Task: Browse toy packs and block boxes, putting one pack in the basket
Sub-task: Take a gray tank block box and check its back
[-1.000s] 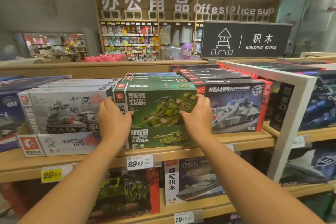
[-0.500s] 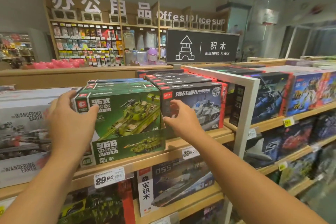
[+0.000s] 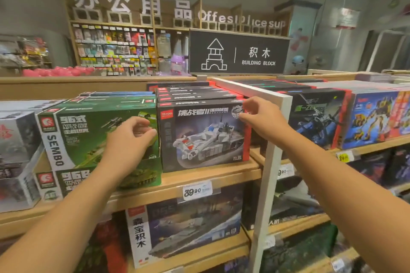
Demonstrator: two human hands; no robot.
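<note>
- Running across the whole view, the wooden shelf (image 3: 233,175) carries rows of block boxes on its upper board, with more boxes on the board beneath.
- Behind it a black "BUILDING BLOCK" sign (image 3: 239,52) stands at the shelf's back edge, in front of a far wall rack of office supplies (image 3: 115,51).
- A white upright post (image 3: 269,173) rises at the shelf's front edge, just right of the dark tank box, and its white rail runs back over the boxes.
- The green tank box (image 3: 88,131) stands tilted near the front edge, atop a second green box.
- The dark tank box (image 3: 204,135) stands upright just beside it, first of a file of like boxes.
- A "39.90" price tag (image 3: 197,190) hangs on the front edge below that box.
- The left hand (image 3: 131,139) is loosely curled before the green box's right end, fingertips near the dark box's left edge, holding nothing.
- The right hand (image 3: 261,117) curls its fingers at the dark box's upper right corner; I cannot tell whether it has a grip.
</note>
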